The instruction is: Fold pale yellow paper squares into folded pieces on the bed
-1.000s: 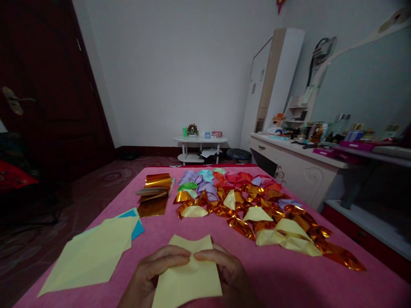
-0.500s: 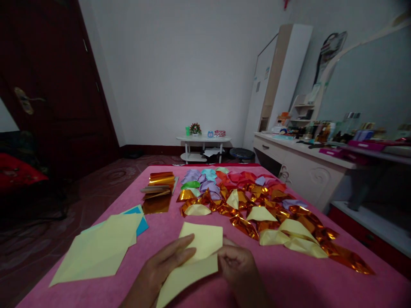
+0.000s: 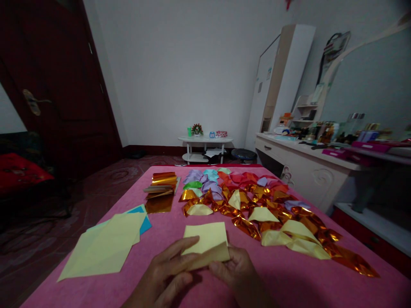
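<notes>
A pale yellow paper sheet [image 3: 207, 239], partly folded, lies on the pink tablecloth [image 3: 282, 278] in front of me. My left hand [image 3: 167, 273] presses it from the left, fingers pinching the folded near edge. My right hand [image 3: 239, 271] grips the same sheet at its lower right corner, fingers curled on it. Beyond the sheet lies a spread of folded paper shapes [image 3: 257, 205] in gold foil, yellow, red, lilac and green.
A stack of flat yellow and blue sheets [image 3: 109, 246] lies at the left. Gold foil sheets [image 3: 160, 188] sit farther back. A dark door [image 3: 61, 94] stands left, a small white table [image 3: 205, 143] by the far wall, and a dresser with bottles [image 3: 308, 158] to the right.
The yellow sheet's near half has been folded up and back, so it now looks much smaller. Both hands have moved closer together on it. The view has shifted slightly left.
</notes>
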Motion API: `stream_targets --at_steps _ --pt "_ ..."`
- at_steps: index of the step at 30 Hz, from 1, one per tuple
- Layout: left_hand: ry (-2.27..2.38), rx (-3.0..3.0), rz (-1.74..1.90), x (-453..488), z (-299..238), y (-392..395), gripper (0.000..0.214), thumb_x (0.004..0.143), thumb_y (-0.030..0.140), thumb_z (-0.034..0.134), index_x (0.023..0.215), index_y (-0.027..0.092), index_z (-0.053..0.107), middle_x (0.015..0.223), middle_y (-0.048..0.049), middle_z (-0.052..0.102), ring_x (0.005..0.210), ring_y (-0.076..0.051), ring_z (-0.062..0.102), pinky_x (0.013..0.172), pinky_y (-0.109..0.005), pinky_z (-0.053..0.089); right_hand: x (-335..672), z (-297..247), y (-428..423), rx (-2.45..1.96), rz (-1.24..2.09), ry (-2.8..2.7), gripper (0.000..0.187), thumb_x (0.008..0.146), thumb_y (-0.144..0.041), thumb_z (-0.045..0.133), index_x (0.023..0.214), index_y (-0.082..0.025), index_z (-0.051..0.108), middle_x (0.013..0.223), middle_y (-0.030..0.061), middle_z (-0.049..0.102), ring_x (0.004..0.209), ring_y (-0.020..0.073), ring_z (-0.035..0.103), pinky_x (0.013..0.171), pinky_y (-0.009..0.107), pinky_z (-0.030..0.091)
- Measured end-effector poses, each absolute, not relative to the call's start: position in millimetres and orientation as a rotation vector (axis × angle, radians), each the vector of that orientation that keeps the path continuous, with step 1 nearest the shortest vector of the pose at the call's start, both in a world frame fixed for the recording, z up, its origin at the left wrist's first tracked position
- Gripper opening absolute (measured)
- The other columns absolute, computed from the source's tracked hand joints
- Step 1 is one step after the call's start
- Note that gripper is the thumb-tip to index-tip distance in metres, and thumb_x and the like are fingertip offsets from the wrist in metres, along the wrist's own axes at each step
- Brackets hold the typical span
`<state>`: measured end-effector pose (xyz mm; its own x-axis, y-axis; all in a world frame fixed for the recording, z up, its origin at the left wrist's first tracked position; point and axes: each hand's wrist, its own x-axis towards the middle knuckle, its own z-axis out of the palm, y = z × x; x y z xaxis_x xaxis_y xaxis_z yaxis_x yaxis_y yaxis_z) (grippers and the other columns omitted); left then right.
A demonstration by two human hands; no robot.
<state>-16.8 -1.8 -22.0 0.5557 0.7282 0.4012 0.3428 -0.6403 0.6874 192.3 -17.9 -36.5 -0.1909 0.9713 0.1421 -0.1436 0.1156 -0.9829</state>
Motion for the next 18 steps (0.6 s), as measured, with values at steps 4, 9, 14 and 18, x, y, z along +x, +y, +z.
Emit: stream_targets --at_steps 4,9,14,18 --pt "0.912 1.984 0.982 -11.1 -15.2 -3.2 0.028 0.088 0.038 0.048 0.094 0.025 0.073 0.125 -0.0057 0.06 0.105 -0.024 0.06 0.09 -0.034 0.05 190.4 -40.0 -18.5 -0.871 1.377 -1.362 0.025 0.076 -0.037 0.065 0.094 -0.021 0.073 0.088 0.0066 0.072 0.083 0.0229 0.065 0.077 0.034 0.05" --pt "0.885 1.962 0.965 -8.2 -16.5 -8.5 0.023 0.086 0.035 0.053 0.083 0.023 0.072 0.079 -0.0035 0.068 0.071 -0.018 0.063 0.065 -0.024 0.051 189.9 -35.5 -17.4 -0.979 1.179 -1.343 0.025 0.076 -0.04 0.065 0.086 -0.018 0.073 0.096 0.0087 0.068 0.086 0.023 0.062 0.075 0.031 0.049" --pt "0.997 1.92 1.069 -6.6 -19.2 -7.9 0.019 0.081 0.033 0.061 0.093 0.024 0.072 0.111 -0.0072 0.065 0.097 -0.023 0.061 0.081 -0.027 0.05 193.0 -37.0 -16.7 -1.072 1.19 -1.398 0.034 0.075 -0.047 0.063 0.075 -0.014 0.072 0.08 0.0072 0.066 0.076 0.0209 0.059 0.066 0.027 0.046" --pt "1.089 1.756 1.135 -6.4 -19.5 -2.4 0.021 0.078 0.038 0.064 0.082 0.02 0.074 0.114 -0.0103 0.062 0.108 -0.026 0.055 0.089 -0.031 0.047 191.3 -37.8 -19.0 -1.076 1.221 -1.47 0.036 0.073 -0.049 0.064 0.068 -0.015 0.07 0.073 0.0051 0.063 0.073 0.0194 0.056 0.065 0.026 0.044"
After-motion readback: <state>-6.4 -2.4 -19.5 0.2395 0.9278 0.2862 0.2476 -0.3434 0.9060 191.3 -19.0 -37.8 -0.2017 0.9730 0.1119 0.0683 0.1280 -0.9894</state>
